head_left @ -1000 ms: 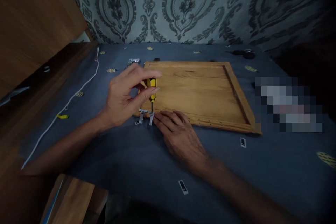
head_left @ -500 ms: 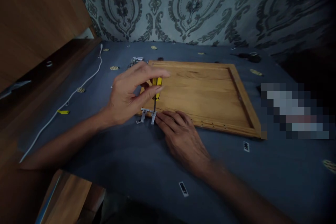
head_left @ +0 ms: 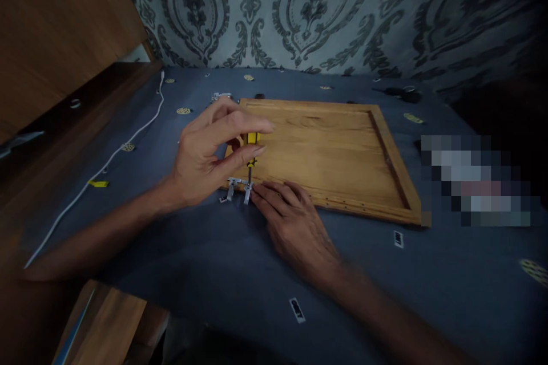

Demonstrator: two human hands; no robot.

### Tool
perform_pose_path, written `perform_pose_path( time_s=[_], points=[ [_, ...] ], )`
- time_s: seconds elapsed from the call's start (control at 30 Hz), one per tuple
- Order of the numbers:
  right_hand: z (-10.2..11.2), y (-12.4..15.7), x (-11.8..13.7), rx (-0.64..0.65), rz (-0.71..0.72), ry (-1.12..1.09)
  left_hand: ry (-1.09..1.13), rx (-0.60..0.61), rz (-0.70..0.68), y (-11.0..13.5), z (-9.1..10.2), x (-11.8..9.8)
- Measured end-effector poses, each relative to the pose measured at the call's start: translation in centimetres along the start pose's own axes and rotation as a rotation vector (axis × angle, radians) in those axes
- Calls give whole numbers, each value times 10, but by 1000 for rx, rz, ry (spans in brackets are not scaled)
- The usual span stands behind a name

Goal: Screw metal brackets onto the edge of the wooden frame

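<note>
Head view, down over bedspread

A blue cloth-covered surface bears a wooden panel, a white cable and a metal hinge.

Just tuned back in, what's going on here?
A person works on a metal bracket at the near left corner of a wooden panel lying flat on a blue cloth. The left hand holds a yellow screwdriver upright, tip down on the bracket. The right hand lies fingers-flat at the panel's near edge, right beside the bracket. A white cable lies off to the left.
</note>
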State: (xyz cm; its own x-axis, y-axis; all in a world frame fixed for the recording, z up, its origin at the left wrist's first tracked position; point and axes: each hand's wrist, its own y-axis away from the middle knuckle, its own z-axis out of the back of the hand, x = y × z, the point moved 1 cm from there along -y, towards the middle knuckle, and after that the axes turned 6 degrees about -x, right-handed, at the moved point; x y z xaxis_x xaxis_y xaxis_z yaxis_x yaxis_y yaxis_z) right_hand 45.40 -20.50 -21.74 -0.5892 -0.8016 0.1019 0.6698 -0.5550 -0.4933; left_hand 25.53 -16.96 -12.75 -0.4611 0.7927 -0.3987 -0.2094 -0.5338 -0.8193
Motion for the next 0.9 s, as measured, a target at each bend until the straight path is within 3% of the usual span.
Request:
perform_pose_path(
  time_s=[0.27,0.5,0.73,0.9],
  points=[
    [2,-1,0,36,-13,-23,42,53,102,2,2,6],
    [0,1,-1,17,-2,0,25,-7,35,0,0,6],
    [0,1,-1,18,-4,-3,56,88,84,-1,3,5],
    [0,1,-2,12,-6,1,23,21,43,0,1,3]
  ],
)
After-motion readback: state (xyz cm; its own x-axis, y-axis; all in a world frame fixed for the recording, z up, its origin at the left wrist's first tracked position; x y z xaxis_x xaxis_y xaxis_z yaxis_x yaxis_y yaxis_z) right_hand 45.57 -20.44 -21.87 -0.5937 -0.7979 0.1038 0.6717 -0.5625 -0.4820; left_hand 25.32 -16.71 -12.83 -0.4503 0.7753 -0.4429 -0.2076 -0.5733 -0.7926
